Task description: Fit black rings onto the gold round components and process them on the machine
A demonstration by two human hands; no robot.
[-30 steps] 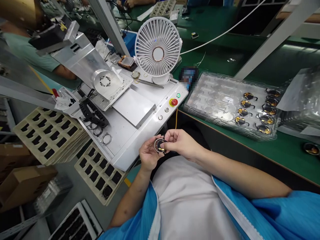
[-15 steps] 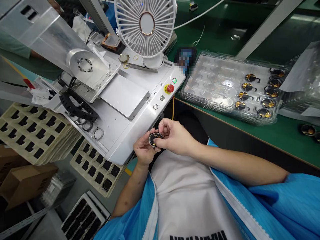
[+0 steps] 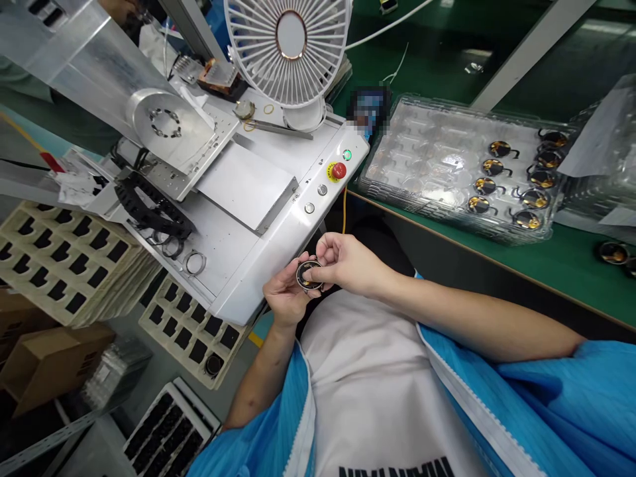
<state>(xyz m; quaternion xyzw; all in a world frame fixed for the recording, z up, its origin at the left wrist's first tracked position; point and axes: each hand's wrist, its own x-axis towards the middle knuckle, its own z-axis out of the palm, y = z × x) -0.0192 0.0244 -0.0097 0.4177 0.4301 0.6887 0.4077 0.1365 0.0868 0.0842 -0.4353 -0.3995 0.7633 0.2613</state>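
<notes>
A small round watch case [image 3: 301, 268], dark inside with gold-coloured bits and a metallic rim, is in front of my body near the machine's front edge. My left hand [image 3: 285, 291] cradles it from below and the left, fingers closed around its rim. From the right, my right hand [image 3: 352, 265] reaches over it, with the thumb pressed onto its open face. The other right fingers are curled at the far side of the rim. Any small part beneath that thumb is hidden.
A white machine bench [image 3: 238, 265] with a red emergency button [image 3: 339, 170] and a fan [image 3: 291, 56] stands ahead. Metal rings [image 3: 194, 263] lie at its left edge. Clear trays [image 3: 422, 175] with round black-and-gold modules sit right; beige trays [image 3: 54, 265] are stacked left.
Both hands stay at nearly the same spot on the watch case. The case has tilted slightly, and the right thumb has shifted a little on its face. The view has moved slightly.
</notes>
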